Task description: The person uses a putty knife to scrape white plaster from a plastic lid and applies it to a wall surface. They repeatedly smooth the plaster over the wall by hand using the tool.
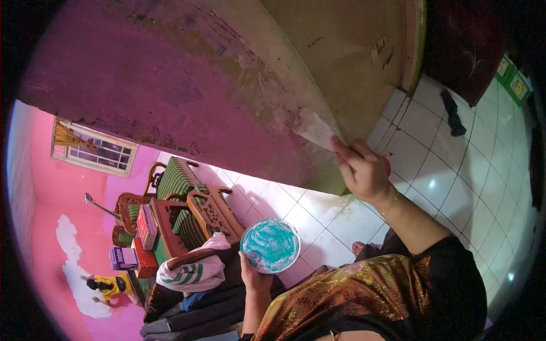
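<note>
**Shirt nearest, bowl held low, scraper up at the wall**

Closest to me is the patterned shirt [352,287], across the bottom of my view. Just beyond it, the left hand [257,279] holds the bowl [271,245], thumb against its side, the other fingers out of my sight. Its mouth faces up, I'd judge to keep the contents in, and it sits well apart from the wall [170,85], perhaps to leave the other arm room.

The right hand [365,170] is closed around the scraper [317,131]; a reddish bit past the fist is likely its handle. From here the blade seems to lie nearly flat on the wall, near where pink meets tan; whether its whole edge touches, I can't tell. That angle would, I think, stop it digging in.

The blade looks broad and whitish. The bowl is round and pale-rimmed, turquoise inside with white smears; bowl colour or filling, I can't say. The wall is blotched and rough.
</note>
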The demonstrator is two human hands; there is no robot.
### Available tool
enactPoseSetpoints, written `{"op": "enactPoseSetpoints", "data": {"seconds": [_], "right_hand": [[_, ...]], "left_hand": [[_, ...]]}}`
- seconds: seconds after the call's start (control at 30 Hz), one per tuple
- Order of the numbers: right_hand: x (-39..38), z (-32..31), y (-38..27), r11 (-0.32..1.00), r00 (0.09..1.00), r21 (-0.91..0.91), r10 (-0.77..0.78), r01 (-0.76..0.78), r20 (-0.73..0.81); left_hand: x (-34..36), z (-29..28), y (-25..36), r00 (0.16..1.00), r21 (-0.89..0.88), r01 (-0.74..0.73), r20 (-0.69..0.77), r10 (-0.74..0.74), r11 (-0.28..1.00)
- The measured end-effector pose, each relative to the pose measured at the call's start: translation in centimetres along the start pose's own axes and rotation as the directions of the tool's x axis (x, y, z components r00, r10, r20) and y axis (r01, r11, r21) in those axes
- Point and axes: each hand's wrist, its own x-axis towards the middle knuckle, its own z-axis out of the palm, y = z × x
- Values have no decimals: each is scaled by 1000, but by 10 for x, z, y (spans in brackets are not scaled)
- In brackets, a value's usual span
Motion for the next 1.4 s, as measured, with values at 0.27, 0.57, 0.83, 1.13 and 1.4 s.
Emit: {"op": "enactPoseSetpoints", "data": {"seconds": [0.27,0.57,0.83,1.13,1.4], "right_hand": [[70,-18,-40,985,980,101,-123,140,-157],[-25,-4,17,999,998,-42,-33,31,-57],[71,5,-46,979,975,-21,-203,202,-88],[-57,36,25,997,997,15,70,-69,-15],[19,51,-30,982,977,-2,-190,191,-97]], "left_hand": [[5,-5,-2,999,-7,40,33,-40,999],[0,-5,-4,1000,-19,3,16,-3,1000],[1,-4,-2,996,-62,85,-1,-85,994],[-4,-19,-9,995,-24,82,-60,-83,996],[-2,-22,-20,984,40,142,-111,-137,989]]}}
